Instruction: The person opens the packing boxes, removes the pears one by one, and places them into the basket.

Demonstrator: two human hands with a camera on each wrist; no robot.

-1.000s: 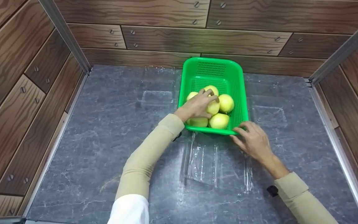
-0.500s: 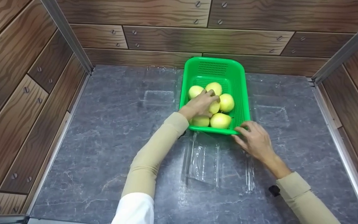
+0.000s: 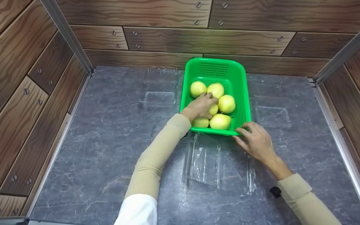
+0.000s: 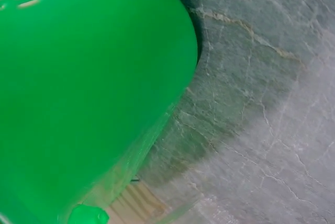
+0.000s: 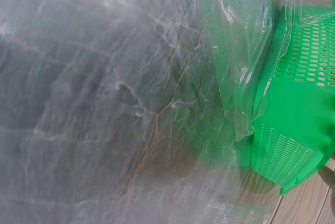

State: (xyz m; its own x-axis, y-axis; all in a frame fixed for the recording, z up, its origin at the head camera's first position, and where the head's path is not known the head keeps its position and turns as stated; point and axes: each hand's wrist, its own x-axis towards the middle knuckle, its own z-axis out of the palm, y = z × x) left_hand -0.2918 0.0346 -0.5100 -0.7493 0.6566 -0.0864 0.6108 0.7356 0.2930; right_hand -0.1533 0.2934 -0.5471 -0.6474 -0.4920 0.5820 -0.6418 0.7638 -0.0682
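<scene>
A green plastic basket (image 3: 247,100) holds several pale yellow pears, among them one at the back left (image 3: 198,89), one at the right (image 3: 227,104) and one at the front (image 3: 220,122). Reaching in over the left rim, my left hand (image 3: 201,107) curls its fingers over a pear (image 3: 213,109) in the middle of the group and grips it; the hand covers much of this fruit. At the front right corner, my right hand (image 3: 256,140) pinches the basket's rim between thumb and fingers. The left wrist view shows the basket's outer wall (image 4: 94,88) close up, without the hand.
Clear plastic containers lie around the basket: one in front (image 3: 203,162), one to the left (image 3: 159,98), one to the right (image 3: 272,114). Wood-patterned walls (image 3: 208,39) enclose the grey marbled table (image 3: 105,140) at the back and sides.
The back left pear has shifted toward the back and shows more fully. My left hand has moved slightly right and sits lower over its pear. The right hand keeps its place on the rim.
</scene>
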